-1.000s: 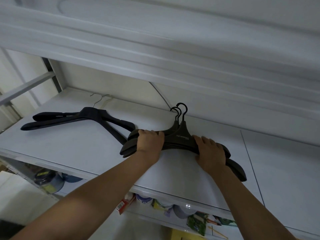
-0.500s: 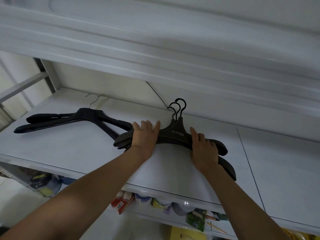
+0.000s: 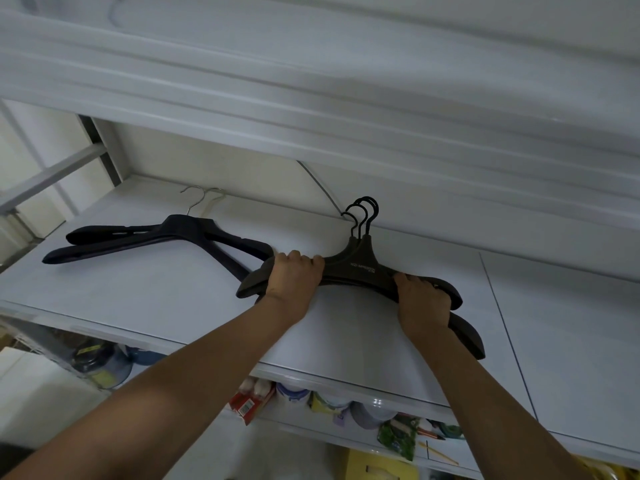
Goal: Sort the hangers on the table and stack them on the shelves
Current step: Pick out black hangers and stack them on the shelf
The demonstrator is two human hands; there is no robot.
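Nearest the camera, two bare forearms are stretched up and forward from the bottom edge. Beneath them, on a lower shelf, a red box (image 3: 250, 403), some round tubs and a green packet (image 3: 396, 437) are partly seen. Above that, a white shelf (image 3: 156, 296) is reached, and a stack of dark brown hangers (image 3: 360, 268) is held flat on it near its front middle. The stack's left arm is gripped by the left hand (image 3: 294, 277), with the fingers curled over its top edge; the right arm is gripped by the right hand (image 3: 422, 303) in the same way. The lower right end of the stack is fanned out past the right wrist. Its three black hooks (image 3: 363, 213) are pointed toward the back wall. Further left on the same shelf, two navy hangers (image 3: 173, 233) with silver hooks (image 3: 202, 199) are laid flat, one right arm ending just at the stack's left tip. Overhead, the underside of an upper shelf (image 3: 311, 98) is seen.
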